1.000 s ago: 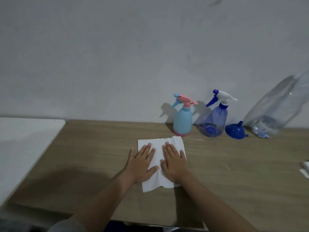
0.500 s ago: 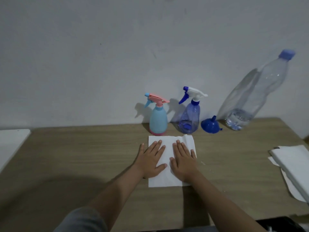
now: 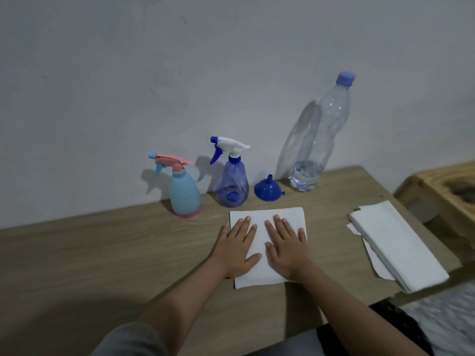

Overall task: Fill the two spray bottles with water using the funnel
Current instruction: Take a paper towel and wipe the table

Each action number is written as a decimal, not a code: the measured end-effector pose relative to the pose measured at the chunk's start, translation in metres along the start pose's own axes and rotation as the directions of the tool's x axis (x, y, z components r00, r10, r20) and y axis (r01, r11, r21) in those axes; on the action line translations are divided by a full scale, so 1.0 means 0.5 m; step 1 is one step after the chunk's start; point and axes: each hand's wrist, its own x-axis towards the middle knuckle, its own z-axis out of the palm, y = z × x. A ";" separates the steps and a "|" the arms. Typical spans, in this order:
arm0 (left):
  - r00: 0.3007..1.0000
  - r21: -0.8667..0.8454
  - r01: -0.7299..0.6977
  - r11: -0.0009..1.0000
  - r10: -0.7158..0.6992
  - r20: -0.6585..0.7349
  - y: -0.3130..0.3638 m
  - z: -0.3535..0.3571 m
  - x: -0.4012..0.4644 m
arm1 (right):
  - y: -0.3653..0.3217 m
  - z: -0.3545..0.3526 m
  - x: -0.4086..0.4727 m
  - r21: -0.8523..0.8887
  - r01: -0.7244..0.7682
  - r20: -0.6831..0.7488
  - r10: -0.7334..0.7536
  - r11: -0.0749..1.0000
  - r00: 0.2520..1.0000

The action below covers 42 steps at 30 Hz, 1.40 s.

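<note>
Spray bottles [image 3: 185, 191] capped, funnel [image 3: 267, 191] beside, hands [image 3: 262, 247] flat on tissue [image 3: 267, 219]

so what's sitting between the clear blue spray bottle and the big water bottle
The blue funnel, resting wide mouth down with its spout up, stands between the clear blue spray bottle and the water bottle. The head view shows it apart from both.

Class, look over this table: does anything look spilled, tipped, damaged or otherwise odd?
Mostly tidy. The small blue plastic funnel sits upside down, spout up, and the tall clear plastic water bottle holds only a little water. No spill visible.
</note>
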 end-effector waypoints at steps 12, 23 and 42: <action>0.993 -0.011 -0.110 0.994 0.110 0.036 0.125 0.003 0.066 | 0.124 -0.010 -0.068 0.028 -0.142 -0.011 0.142 0.990 0.990; 0.978 -0.019 -0.206 0.978 0.207 0.027 0.189 0.025 0.021 | 0.138 0.020 -0.181 0.103 -0.223 -0.062 0.230 0.969 0.971; 0.985 -0.024 -0.169 0.985 0.170 0.034 0.100 0.058 -0.227 | -0.089 0.096 -0.297 0.088 -0.167 -0.140 0.178 0.982 0.974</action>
